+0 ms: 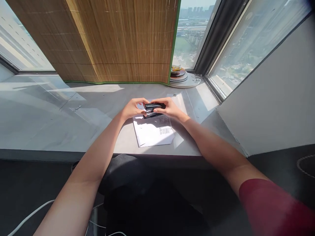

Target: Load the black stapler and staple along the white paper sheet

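A black stapler (pixel 154 107) is held just over a stack of white paper (pixel 153 135) on the pale ledge. My right hand (pixel 170 107) wraps round its right end, thumb on the near side and fingers along the far side. At the left end, the curled thumb and fingers of my left hand (pixel 132 108) grip the stapler's tip. Shadows of my hands and the stapler fall across the upper part of the paper, which has printed text at its right side.
The pale ledge (pixel 98 131) runs below the windows. A bamboo blind (pixel 118 42) hangs behind my hands. Several stacked plates (pixel 182 78) stand in the back corner. Small bits (pixel 76 108) lie to the left, and a white wall (pixel 270 91) rises at the right.
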Available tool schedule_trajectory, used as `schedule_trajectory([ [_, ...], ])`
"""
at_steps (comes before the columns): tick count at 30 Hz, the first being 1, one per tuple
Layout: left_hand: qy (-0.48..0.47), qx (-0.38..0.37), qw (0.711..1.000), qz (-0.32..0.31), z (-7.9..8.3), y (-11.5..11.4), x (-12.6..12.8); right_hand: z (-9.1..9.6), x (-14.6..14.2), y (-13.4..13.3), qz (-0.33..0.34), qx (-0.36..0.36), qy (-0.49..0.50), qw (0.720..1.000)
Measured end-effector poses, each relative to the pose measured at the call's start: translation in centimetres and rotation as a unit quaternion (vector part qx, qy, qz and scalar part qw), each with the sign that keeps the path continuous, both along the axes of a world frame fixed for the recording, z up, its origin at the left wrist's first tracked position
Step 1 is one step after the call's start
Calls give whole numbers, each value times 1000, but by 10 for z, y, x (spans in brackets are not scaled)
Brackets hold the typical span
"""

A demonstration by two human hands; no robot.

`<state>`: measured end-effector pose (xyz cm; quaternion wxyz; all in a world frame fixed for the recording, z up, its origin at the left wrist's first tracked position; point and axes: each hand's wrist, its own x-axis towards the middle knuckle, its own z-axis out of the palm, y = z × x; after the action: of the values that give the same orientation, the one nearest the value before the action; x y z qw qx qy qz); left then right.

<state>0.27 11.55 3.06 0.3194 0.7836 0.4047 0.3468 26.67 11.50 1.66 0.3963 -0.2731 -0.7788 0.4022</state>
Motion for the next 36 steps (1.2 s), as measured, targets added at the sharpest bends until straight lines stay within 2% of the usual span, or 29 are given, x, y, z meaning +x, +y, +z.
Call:
schedule_trajectory([
  [2, 11, -11, 1000, 4, 0, 0, -1, -2, 1, 0, -9, -7, -6, 1000],
  [6, 20, -18, 999, 26, -4, 1, -5, 0, 9, 0, -73, -3, 19, 997],
  [10, 44, 10, 999, 21, -4, 2, -8, 7, 34, -14, -141, -10, 49, 989],
  [13, 58, 23, 997, 36, 3, -10, 3, 7, 72, -48, -186, -21, 27, 982],
  [16, 75, 10, 993, 93, 10, -42, 29, 3, 114, -96, -256, -23, -13, 966],
  [19, 153, 11, 988, 31, 12, -81, 57, -3, 139, -134, -273, 3, -47, 961],
  [22, 238, 44, 970, 5, 8, -112, 80, -9, 141, -150, -263, 21, -59, 963],
  [25, 294, 51, 954, -23, 2, -129, 94, -13, 132, -152, -244, 34, -77, 966],
  [34, 293, 43, 955, -20, -10, -138, 102, -13, 109, -158, -158, 91, -100, 978],
  [36, 297, 40, 954, -21, -10, -138, 101, -14, 109, -159, -164, 108, -106, 975],
])
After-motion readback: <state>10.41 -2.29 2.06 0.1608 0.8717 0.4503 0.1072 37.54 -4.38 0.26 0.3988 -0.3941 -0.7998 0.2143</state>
